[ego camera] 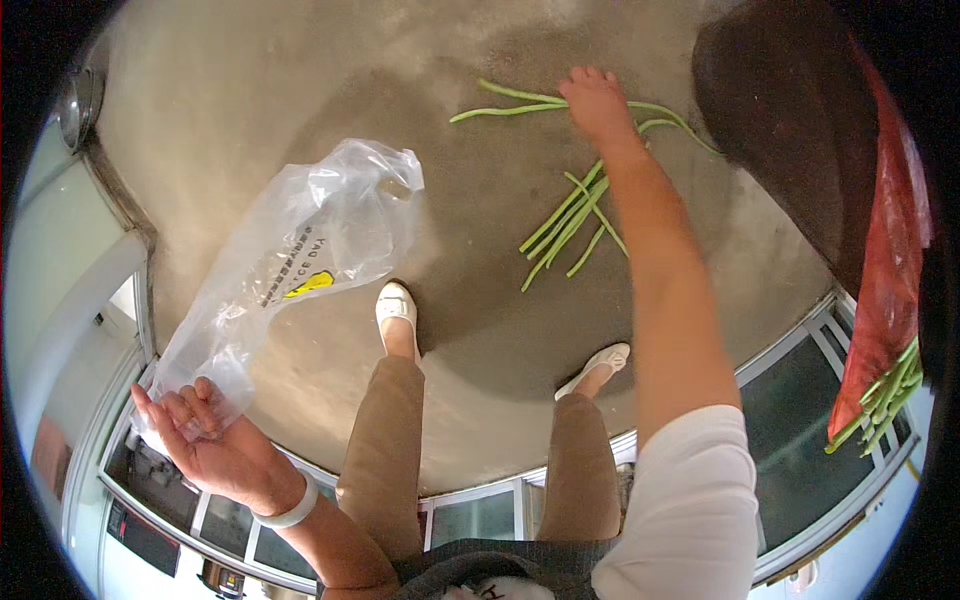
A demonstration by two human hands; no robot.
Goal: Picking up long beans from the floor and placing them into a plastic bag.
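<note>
My left hand, low on the left, is palm up with its fingers curled on the gathered end of a clear plastic bag. The bag stretches up and to the right, wrinkled, and bears printing and a yellow figure. My right hand reaches far forward, its fingers bent down over several long green beans that stick out on both sides. The fingertips are hidden underneath. Nearer to me, more long beans lie in a loose bunch on the floor, partly behind my right forearm.
A red plastic bag at the far right has green bean ends poking out. A dark brown surface fills the upper right. Glass-fronted cabinets curve behind my feet. A metal bowl stands at the upper left.
</note>
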